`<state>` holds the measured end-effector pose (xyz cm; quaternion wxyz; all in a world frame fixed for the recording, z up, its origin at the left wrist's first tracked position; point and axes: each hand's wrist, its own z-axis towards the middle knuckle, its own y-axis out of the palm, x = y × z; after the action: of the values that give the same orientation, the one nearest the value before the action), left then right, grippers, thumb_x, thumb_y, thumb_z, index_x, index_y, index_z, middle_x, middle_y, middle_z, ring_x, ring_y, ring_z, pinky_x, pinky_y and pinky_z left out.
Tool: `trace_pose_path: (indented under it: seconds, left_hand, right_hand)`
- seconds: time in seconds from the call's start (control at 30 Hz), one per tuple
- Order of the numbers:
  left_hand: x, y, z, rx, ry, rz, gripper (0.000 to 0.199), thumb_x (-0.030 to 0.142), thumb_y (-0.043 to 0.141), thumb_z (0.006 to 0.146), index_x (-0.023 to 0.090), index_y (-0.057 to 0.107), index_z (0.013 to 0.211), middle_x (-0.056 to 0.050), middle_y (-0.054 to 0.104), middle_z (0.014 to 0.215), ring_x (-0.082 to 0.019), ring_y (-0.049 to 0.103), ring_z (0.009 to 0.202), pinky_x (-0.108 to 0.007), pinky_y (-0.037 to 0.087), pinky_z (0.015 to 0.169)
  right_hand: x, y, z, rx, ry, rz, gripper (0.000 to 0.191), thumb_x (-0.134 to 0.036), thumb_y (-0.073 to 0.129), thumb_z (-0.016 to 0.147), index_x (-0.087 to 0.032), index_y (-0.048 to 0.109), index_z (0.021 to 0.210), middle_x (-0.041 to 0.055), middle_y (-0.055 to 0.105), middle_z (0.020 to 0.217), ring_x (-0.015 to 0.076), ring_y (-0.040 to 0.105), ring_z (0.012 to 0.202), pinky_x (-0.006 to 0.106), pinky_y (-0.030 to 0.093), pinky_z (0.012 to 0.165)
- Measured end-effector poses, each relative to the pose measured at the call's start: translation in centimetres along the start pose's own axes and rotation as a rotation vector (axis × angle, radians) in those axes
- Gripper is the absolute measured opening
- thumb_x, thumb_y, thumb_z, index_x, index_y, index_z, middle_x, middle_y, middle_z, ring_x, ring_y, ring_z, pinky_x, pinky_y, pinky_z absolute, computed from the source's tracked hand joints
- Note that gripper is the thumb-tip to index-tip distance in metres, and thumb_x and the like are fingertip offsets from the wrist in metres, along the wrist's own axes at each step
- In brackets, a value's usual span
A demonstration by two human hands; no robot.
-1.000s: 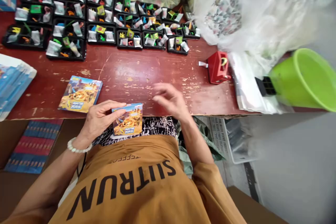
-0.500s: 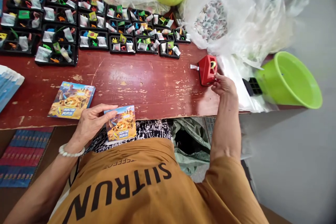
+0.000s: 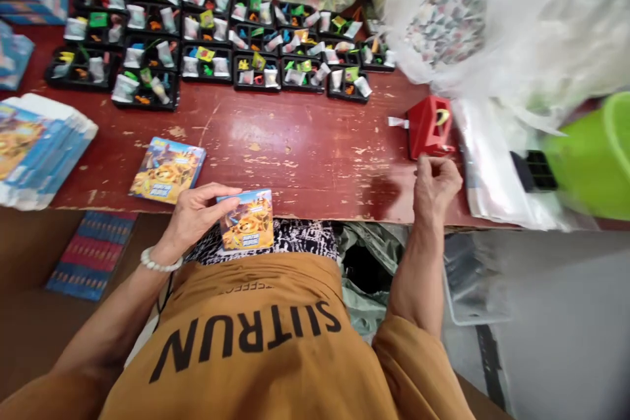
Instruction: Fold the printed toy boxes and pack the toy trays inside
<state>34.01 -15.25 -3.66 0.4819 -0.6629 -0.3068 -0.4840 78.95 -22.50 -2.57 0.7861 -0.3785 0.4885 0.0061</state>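
My left hand (image 3: 197,213) is closed on the top left edge of a small printed cardboard box (image 3: 249,223), held over my lap at the table's front edge. Just in front of a red tape dispenser (image 3: 424,128), my right hand (image 3: 438,187) has its fingertips pinched together; whatever is between them, if anything, is too small to see. From the dispenser's left side sticks a short white tab (image 3: 398,122). A second box (image 3: 168,169) with the same picture lies flat on the table, left of my left hand.
Several black trays (image 3: 207,72) of small toys and sachets stand in rows at the back. Flat blue cartons (image 3: 54,151) are stacked at left. On the right are a bag of sachets (image 3: 447,23), clear plastic sleeves (image 3: 485,170) and a green tub (image 3: 590,157).
My right hand has drawn back slightly from the tape dispenser, fingers still pinched. My left hand keeps its hold on the box. The whole view has shifted, showing more of the left side.
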Motion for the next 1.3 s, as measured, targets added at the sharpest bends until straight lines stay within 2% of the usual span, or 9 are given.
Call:
trace_pose_path:
  seconds: [0.07,0.2,0.3,0.4,0.47,0.7,0.93,1.07,1.3]
  left_hand:
    - [0.7,-0.1,-0.1,-0.017,0.078,0.019,0.016,0.034,0.079,0.085,0.023,0.084,0.096,-0.006,0.084,0.101,-0.022,0.077,0.092,-0.034,0.062,0.083]
    - [2.0,-0.4,-0.6,-0.035,0.231,0.096,0.014,0.025,0.073,0.091,0.021,0.083,0.099,-0.007,0.083,0.101,-0.018,0.076,0.089,-0.031,0.062,0.082]
    - [2.7,-0.4,-1.6,-0.006,0.319,0.195,0.017,0.023,0.067,0.097,0.021,0.081,0.108,-0.008,0.082,0.106,-0.018,0.076,0.095,-0.032,0.062,0.087]
    - [2.9,-0.2,-2.5,0.037,0.378,0.280,0.020,0.021,0.063,0.101,0.020,0.077,0.115,-0.008,0.082,0.109,-0.018,0.076,0.098,-0.031,0.061,0.091]
    - [2.8,0.1,-3.0,0.063,0.398,0.334,0.019,0.021,0.062,0.102,0.020,0.075,0.116,-0.007,0.082,0.108,-0.018,0.077,0.097,-0.030,0.061,0.091]
    - [1.7,0.7,-3.6,0.123,0.601,0.366,0.023,0.014,0.059,0.104,0.021,0.072,0.121,-0.007,0.082,0.113,-0.018,0.079,0.105,-0.031,0.064,0.097]
    - [1.3,0.4,-3.9,0.110,0.624,0.326,0.028,0.010,0.061,0.102,0.019,0.073,0.126,-0.011,0.080,0.122,-0.019,0.078,0.112,-0.033,0.064,0.102]
    - [1.3,0.4,-4.0,0.136,0.643,0.339,0.024,0.013,0.062,0.102,0.020,0.075,0.121,-0.011,0.081,0.116,-0.019,0.080,0.104,-0.031,0.067,0.095]
    - [1.2,0.5,-3.9,0.154,0.713,0.361,0.022,0.009,0.064,0.100,0.017,0.075,0.117,-0.012,0.082,0.114,-0.018,0.081,0.101,-0.027,0.067,0.092]
  right_hand:
    - [-3.5,2.2,-3.9,-0.180,-0.011,0.178,0.020,-0.044,0.069,0.090,-0.024,0.069,0.087,0.0016,0.063,0.078,0.0173,0.057,0.066,0.036,0.053,0.067]
    - [-11.2,6.8,-12.6,-0.788,0.102,0.688,0.024,-0.045,0.085,0.083,-0.026,0.078,0.095,0.0021,0.074,0.082,0.0161,0.065,0.069,0.032,0.054,0.063]
    - [-14.3,9.0,-16.6,-0.999,0.225,0.817,0.040,-0.050,0.090,0.079,-0.027,0.076,0.108,-0.0010,0.074,0.077,0.0137,0.062,0.061,0.030,0.053,0.058]
    - [-15.1,9.5,-18.2,-0.999,0.297,0.816,0.075,-0.053,0.094,0.072,-0.029,0.061,0.135,-0.0061,0.072,0.071,0.0125,0.057,0.052,0.028,0.051,0.052]
    - [-15.2,9.2,-18.5,-0.955,0.327,0.809,0.080,-0.055,0.095,0.071,-0.030,0.055,0.135,-0.0066,0.072,0.073,0.0127,0.059,0.052,0.027,0.051,0.051]
    - [-15.3,8.8,-19.4,-0.928,0.378,0.772,0.069,-0.057,0.095,0.070,-0.029,0.051,0.116,-0.0053,0.074,0.074,0.0110,0.058,0.048,0.024,0.049,0.045]
    - [-15.1,9.5,-20.1,-0.905,0.399,0.765,0.063,-0.057,0.094,0.071,-0.028,0.054,0.111,-0.0046,0.074,0.074,0.0108,0.057,0.047,0.023,0.046,0.043]
    - [-14.9,9.4,-20.5,-0.900,0.302,0.738,0.050,-0.053,0.090,0.079,-0.029,0.059,0.110,-0.0045,0.073,0.074,0.0121,0.058,0.052,0.023,0.044,0.045]
    - [-14.7,8.9,-20.8,-0.857,0.012,0.567,0.017,-0.039,0.074,0.095,-0.027,0.069,0.107,-0.0029,0.072,0.080,0.0141,0.066,0.068,0.028,0.055,0.066]
